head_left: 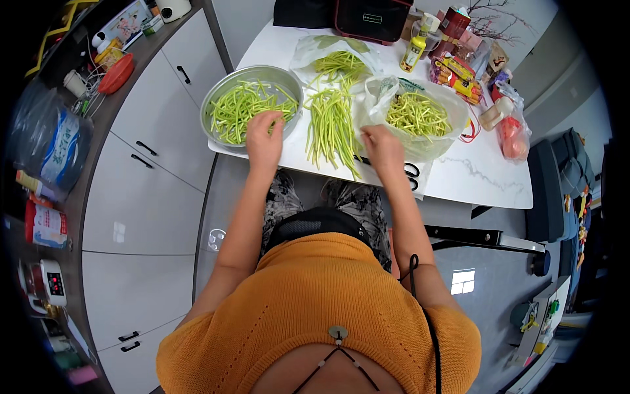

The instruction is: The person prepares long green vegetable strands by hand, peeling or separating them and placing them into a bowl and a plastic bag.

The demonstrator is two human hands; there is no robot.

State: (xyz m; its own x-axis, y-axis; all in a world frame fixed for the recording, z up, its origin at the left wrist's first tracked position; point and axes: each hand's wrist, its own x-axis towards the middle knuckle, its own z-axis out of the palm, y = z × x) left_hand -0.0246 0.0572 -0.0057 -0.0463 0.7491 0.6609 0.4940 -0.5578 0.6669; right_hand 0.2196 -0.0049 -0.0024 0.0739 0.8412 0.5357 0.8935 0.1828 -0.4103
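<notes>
My left hand (266, 139) is over the right side of a round metal basin (289, 80), which holds short cut green stems (243, 108). Its fingers are drawn together, and what they hold, if anything, is hidden. A pile of long green vegetable stems (331, 121) lies on the table between my hands. My right hand (383, 148) is just right of this pile, fingertips pinched; I cannot make out anything in them. Beyond it stands an open clear plastic bag (426, 150) with thin yellowish-green pieces (418, 113) inside. Black-handled scissors (411, 172) lie partly behind my right hand.
More stems (339, 64) lie on another plastic bag (305, 52) farther back. A yellow bottle (413, 52), snack packs (456, 77) and a bag of red fruit (513, 138) stand at the right. The white table (492, 174) ends close to my body; grey cabinets (141, 217) stand left.
</notes>
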